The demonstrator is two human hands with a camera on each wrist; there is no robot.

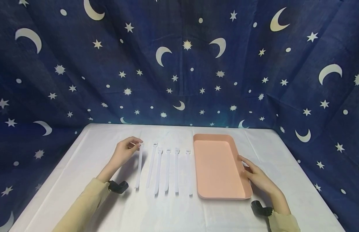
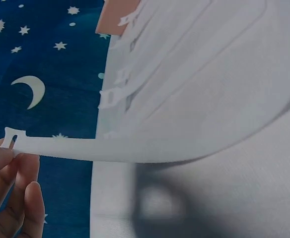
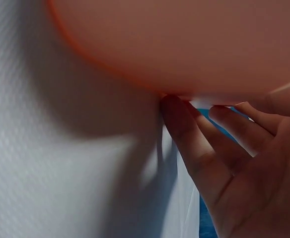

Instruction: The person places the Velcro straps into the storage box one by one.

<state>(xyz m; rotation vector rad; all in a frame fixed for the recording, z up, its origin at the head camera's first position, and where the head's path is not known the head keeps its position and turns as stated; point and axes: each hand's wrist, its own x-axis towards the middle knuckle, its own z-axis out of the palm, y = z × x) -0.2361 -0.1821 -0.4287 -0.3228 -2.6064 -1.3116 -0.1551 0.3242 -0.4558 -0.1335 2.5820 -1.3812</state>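
Pinched between thumb and fingers, the slotted head of a flat white fabric strap [image 1: 140,167] sits in the left hand [image 1: 125,149], its band curving down toward the table; the right hand [image 1: 259,177] sets its fingertips against the right edge of a shallow peach-pink rectangular tray with rounded corners [image 1: 217,167], though whether they close on it I cannot tell; the held strap is leftmost in the row, a gap from its neighbour; five more flat white straps [image 1: 168,170] lie roughly side by side, heads away from the person, slim lanes between them; the last lies just beside the tray's left wall, so room is tight there; wider stretches of smooth white tablecloth [image 1: 162,216] run left of the left hand, along the near side and right of the tray; beyond the far table edge hangs a dark blue curtain printed with pale moons and stars [image 1: 182,25].
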